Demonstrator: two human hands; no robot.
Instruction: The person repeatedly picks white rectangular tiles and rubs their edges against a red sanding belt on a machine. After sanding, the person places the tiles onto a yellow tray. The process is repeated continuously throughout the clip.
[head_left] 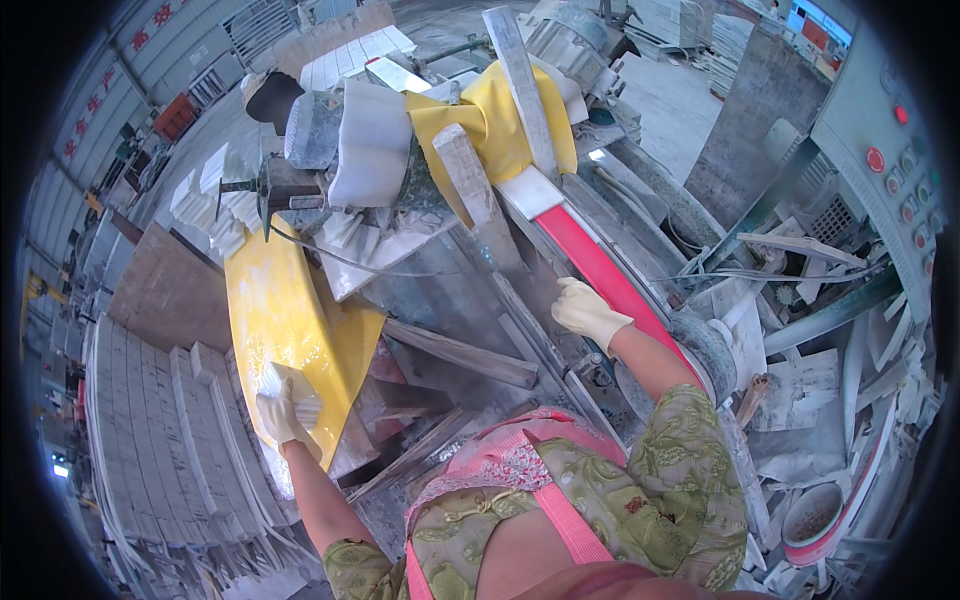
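A: Head view, only one. Left hand?
B: Left hand (pixel 280 412), pale cream glove, low on the left. Grip closed, fingers and thumb around the near edge of a small white ridged stone piece (pixel 300 392).
A: And where's that piece?
B: On the lower part of a glossy yellow plastic sheet (pixel 268 310), wet-looking, draped over a sloping support.
A: Right hand?
B: Right hand (pixel 590 312), same kind of glove, just left of a long flat red strip (pixel 612 268). Grip half closed, fingers curled; can't tell if anything's in it, the fingertips are too small and hidden.
A: Top of the red strip?
B: A flat white rectangular slab (pixel 530 192) at the far end. Beyond it, a folded yellow plastic cover (pixel 488 112) with a long grey weathered bar (pixel 520 90) lying across it.
A: Left of that cover?
B: A white curved stone block (pixel 370 145). Farther left, at the upper end of the glossy sheet, a pile of white ridged strips (pixel 212 195).
A: Edges?
B: Left, beside the sheet, stacked long grey slabs (pixel 150 430). Upper right, a pale green control panel (pixel 870 120) with red and green buttons.
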